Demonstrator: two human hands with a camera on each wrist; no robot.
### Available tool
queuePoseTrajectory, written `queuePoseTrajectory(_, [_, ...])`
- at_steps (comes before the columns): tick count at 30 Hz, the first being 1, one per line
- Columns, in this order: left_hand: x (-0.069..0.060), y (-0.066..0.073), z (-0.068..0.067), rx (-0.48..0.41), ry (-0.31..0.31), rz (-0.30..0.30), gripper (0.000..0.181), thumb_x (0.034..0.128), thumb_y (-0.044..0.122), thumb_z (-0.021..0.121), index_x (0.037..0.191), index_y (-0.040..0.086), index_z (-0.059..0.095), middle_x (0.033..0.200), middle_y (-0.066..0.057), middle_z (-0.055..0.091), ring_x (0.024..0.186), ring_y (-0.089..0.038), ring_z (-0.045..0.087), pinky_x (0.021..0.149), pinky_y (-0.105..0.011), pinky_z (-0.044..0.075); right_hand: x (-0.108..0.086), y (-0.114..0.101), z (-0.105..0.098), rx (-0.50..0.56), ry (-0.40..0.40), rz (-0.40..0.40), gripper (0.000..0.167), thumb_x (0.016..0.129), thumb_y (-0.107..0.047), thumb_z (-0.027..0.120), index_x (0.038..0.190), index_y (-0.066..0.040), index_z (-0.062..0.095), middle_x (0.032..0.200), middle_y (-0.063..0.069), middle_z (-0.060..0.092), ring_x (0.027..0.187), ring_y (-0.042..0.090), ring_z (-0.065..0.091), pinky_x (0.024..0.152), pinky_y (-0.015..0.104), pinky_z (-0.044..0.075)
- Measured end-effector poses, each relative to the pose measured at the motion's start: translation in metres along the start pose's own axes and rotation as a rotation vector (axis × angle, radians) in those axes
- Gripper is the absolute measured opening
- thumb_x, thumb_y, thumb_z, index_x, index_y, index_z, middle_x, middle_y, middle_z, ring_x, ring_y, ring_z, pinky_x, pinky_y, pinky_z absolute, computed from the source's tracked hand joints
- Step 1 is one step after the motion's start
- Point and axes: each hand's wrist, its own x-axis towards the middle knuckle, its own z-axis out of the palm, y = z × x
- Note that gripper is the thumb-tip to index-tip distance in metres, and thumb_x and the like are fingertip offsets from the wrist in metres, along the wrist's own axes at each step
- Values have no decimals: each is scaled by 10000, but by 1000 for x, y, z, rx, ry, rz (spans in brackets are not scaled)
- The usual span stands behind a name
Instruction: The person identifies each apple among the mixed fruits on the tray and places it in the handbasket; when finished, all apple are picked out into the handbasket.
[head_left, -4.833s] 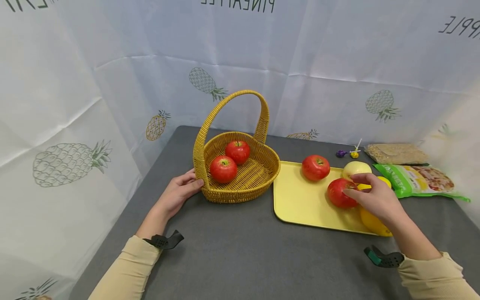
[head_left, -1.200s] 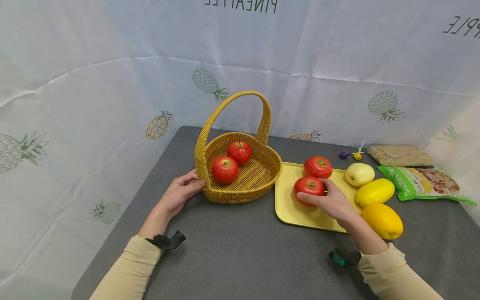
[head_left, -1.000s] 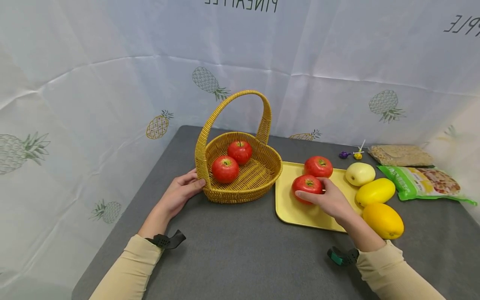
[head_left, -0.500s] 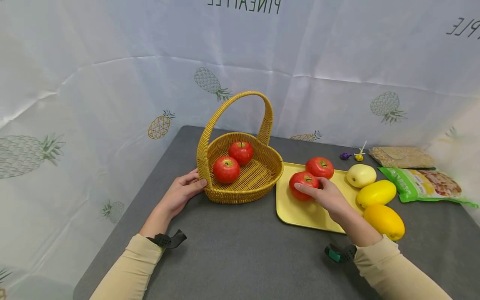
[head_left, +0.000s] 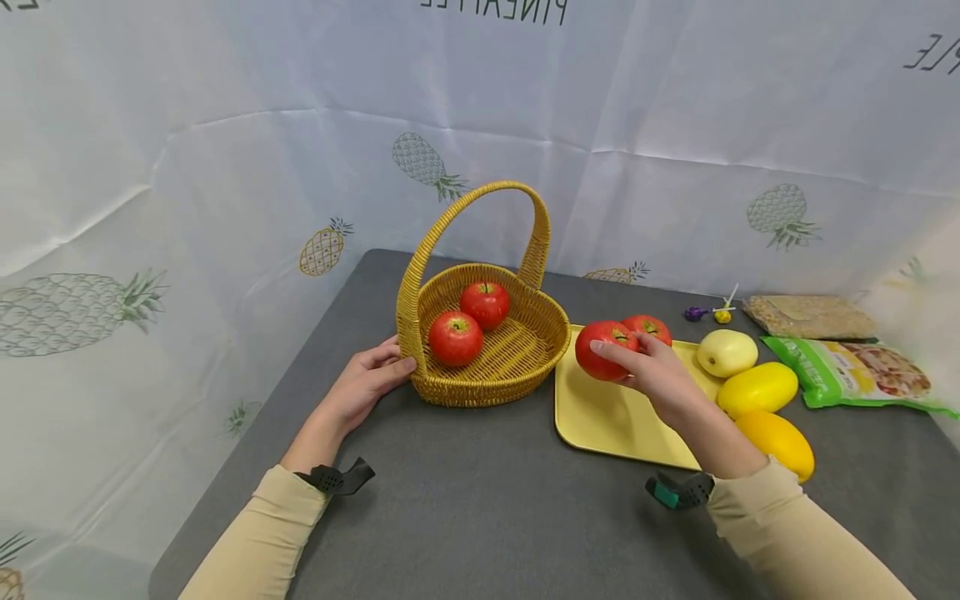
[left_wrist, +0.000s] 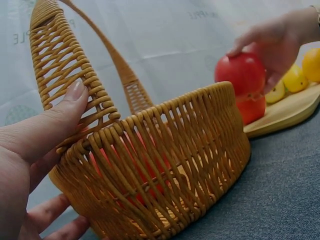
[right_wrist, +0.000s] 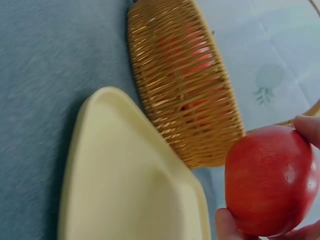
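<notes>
My right hand [head_left: 654,375] grips a red apple [right_wrist: 270,180] and holds it just above the yellow tray [head_left: 592,421], in front of another red apple [head_left: 651,327] on it. My left hand [head_left: 367,383] holds the wicker basket [left_wrist: 165,165] at its left end, the thumb on the base of the handle and the fingers against the side. Inside the heart-shaped basket lie two red apples, a nearer one [head_left: 455,338] and a farther one [head_left: 485,305]. The basket's right end stands close to the tray's left edge.
On the tray's right side are a pale fruit [head_left: 727,353], a yellow fruit [head_left: 759,390] and an orange-yellow fruit [head_left: 777,446]. Behind lie lollipops [head_left: 708,314], a bag of grain [head_left: 810,317] and a green food packet [head_left: 862,371]. A pineapple-print curtain [head_left: 300,183] borders the grey table [head_left: 465,500].
My right hand has taken hold of the apple beside the yellow fruit, shifted it left across the tray and raised it. My left hand stays on the basket.
</notes>
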Motion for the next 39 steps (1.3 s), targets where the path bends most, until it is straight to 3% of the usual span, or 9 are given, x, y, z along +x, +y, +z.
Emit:
queuePoseTrajectory(8, [4, 4, -2, 12, 17, -7, 79, 1000, 116, 682, 1010, 149, 753, 1660, -112, 257, 1538, -277, 186, 1002, -267, 497, 3, -18, 4, 30, 30, -77, 684, 962, -497, 696, 1346, 9, 442, 1293, 120, 536, 1023, 122, 636, 894, 252, 547])
queuePoseTrajectory(14, [8, 6, -1, 21, 5, -14, 85, 999, 119, 684, 1030, 147, 758, 1661, -106, 255, 1540, -265, 181, 1003, -270, 496, 4, -33, 5, 5, 25, -85, 798, 960, -550, 669, 1457, 11, 394, 1344, 137, 529, 1028, 157, 630, 939, 280, 525])
queuePoseTrajectory(19, [13, 9, -2, 31, -1, 6, 85, 1000, 117, 682, 1029, 144, 758, 1659, -119, 260, 1537, -275, 196, 1009, -272, 494, 2, -47, 10, -89, 15, -88, 852, 936, -557, 699, 1516, -33, 362, 1402, 148, 503, 1129, 252, 574, 988, 360, 470])
queuePoseTrajectory(25, [10, 10, -6, 54, 23, 1, 86, 997, 115, 688, 1016, 158, 760, 1659, -124, 258, 1540, -288, 178, 998, -249, 493, 5, -62, 23, -129, -34, -133, 801, 922, -487, 744, 1498, -53, 395, 1401, 146, 507, 1212, 296, 504, 991, 409, 446])
queuePoseTrajectory(32, [3, 3, -5, 58, 10, -6, 108, 996, 121, 691, 1028, 186, 771, 1663, -110, 253, 1548, -272, 149, 1014, -252, 483, 13, -65, 34, -185, -120, -141, 774, 916, -425, 765, 1499, -62, 409, 1402, 149, 511, 1275, 324, 472, 1055, 530, 431])
queuePoseTrajectory(39, [1, 0, -3, 30, -4, 1, 99, 993, 120, 690, 1036, 165, 766, 1659, -115, 260, 1540, -288, 177, 1019, -265, 483, 28, -68, 43, -257, -221, -150, 771, 889, -410, 797, 1471, -58, 433, 1357, 148, 546, 1229, 318, 515, 1006, 500, 485])
